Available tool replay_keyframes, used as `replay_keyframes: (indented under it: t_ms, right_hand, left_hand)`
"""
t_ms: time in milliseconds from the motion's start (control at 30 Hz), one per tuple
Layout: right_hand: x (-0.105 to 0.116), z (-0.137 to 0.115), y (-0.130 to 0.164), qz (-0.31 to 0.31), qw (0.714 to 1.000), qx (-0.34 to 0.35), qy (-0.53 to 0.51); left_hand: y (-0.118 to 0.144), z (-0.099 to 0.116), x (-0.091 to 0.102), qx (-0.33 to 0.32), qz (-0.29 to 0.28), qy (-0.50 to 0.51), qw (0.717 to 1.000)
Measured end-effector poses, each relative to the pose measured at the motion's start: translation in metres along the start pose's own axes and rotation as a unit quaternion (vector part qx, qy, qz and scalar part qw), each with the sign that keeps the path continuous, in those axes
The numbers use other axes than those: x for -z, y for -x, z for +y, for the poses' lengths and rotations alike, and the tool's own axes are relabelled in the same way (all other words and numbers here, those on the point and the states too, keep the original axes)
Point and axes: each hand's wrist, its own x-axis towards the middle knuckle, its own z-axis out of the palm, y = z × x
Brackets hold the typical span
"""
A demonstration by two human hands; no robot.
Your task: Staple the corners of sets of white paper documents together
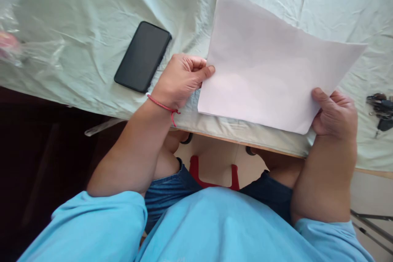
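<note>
Paper sheet (270,73) is up off the bench (76,28), left hand (181,80) pinching its near-left edge, right hand (334,114) clamped on the near-right corner; both grips closed. Looks like lining up; any fold would need matched corners.

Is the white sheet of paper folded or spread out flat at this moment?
Spread, unfolded: the white paper shows one smooth face without a crease, the left hand pinching its left edge and the right hand its near right corner.
</note>
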Motion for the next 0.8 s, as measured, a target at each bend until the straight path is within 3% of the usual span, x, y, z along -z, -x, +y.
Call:
replay_keyframes:
  t_ms: [433,800]
  right_hand:
    - [0.002,0.004,-0.008,0.085,0.992,0.087,-0.027]
    - [-0.001,0.003,-0.007,0.087,0.991,0.099,0.002]
  left_hand:
    - [0.004,0.005,-0.002,0.011,-0.121,-0.041,0.992]
    - [0.000,0.001,0.003,-0.005,-0.117,-0.035,0.993]
